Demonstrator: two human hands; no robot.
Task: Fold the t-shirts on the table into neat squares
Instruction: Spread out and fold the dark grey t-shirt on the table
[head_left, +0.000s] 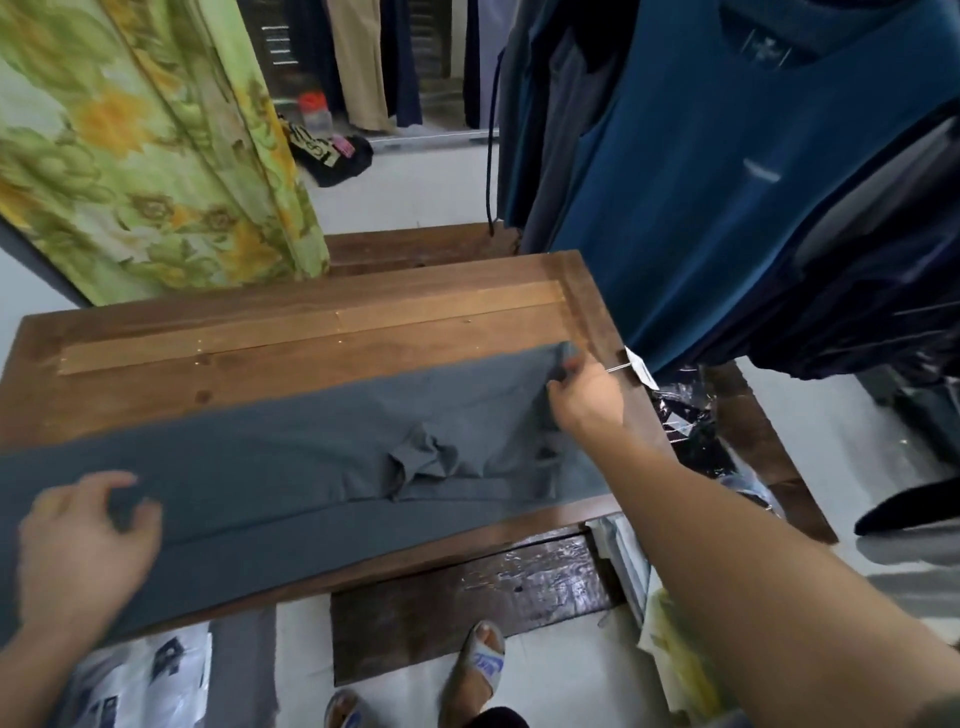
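A grey t-shirt (291, 467) lies stretched across the near half of the wooden table (311, 322), folded lengthwise into a long band, with a rumpled sleeve near its right end. My right hand (582, 400) pinches the shirt's far right corner near the table's right edge. My left hand (83, 540) rests on the shirt's left end with curled fingers gripping the cloth at the near left. A white tag (640, 367) on a string shows just beyond my right hand.
Blue and dark garments (701, 171) hang close over the table's right side. A green floral curtain (156, 145) hangs at the back left. Plastic-wrapped items (135, 675) lie on the floor below, and my sandalled feet (472, 670) stand at the table's near edge.
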